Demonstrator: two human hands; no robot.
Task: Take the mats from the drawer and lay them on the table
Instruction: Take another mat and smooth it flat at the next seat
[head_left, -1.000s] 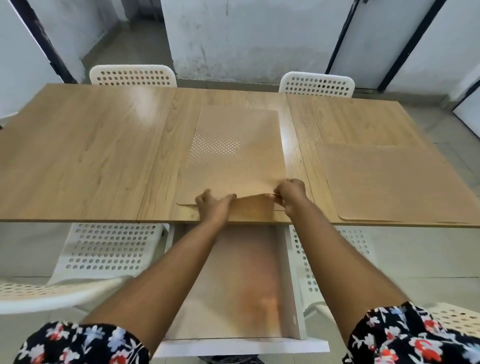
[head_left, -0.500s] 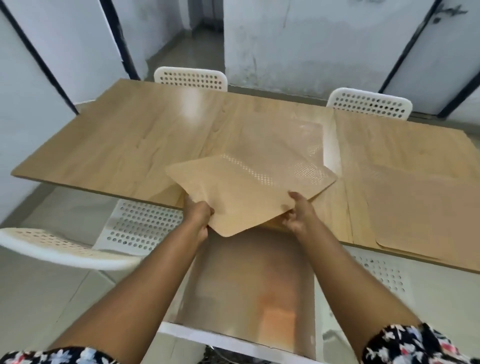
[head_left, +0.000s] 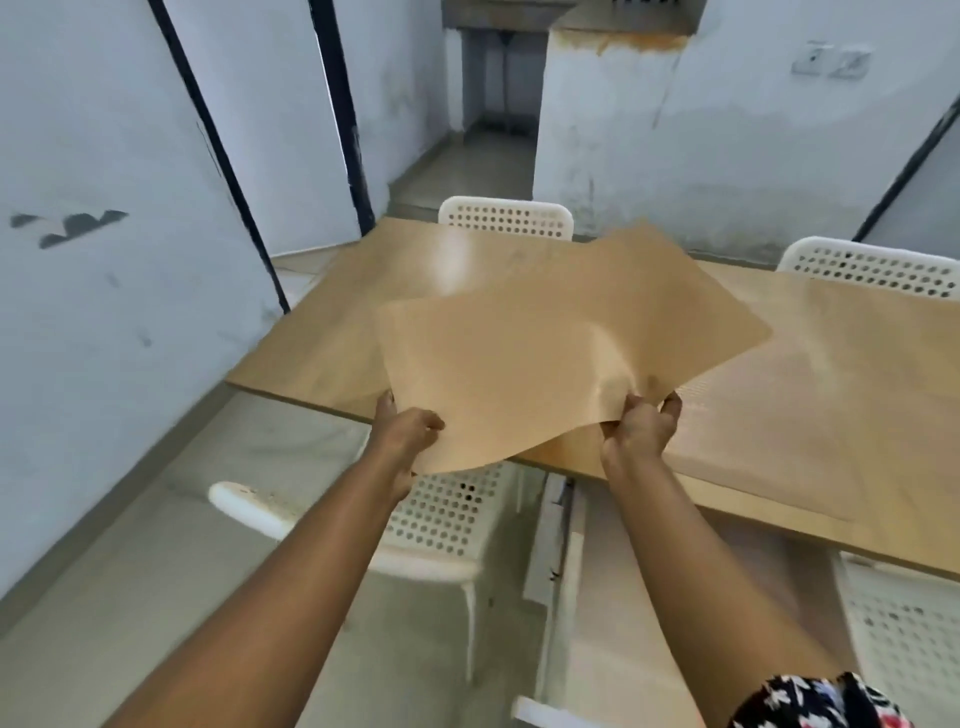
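A thin tan mat (head_left: 545, 353) is lifted off the wooden table (head_left: 322, 343), bent and tilted, over the table's near left part. My left hand (head_left: 408, 431) grips its near left corner. My right hand (head_left: 641, 431) pinches its near edge on the right. A second tan mat (head_left: 779, 395) lies flat on the table to the right, partly under the lifted one. The open drawer (head_left: 613, 597) hangs below the table's front edge between my forearms, its inside mostly blurred.
White perforated chairs stand around the table: one (head_left: 506, 218) at the far side, another (head_left: 872, 267) at the far right, one (head_left: 431, 514) at the near left and one (head_left: 909, 634) at the near right. A white wall (head_left: 104, 260) closes the left side.
The mat has been lifted off the table and carried left, higher and more tilted. My view has swung left, so the wall and the table's left end now show.
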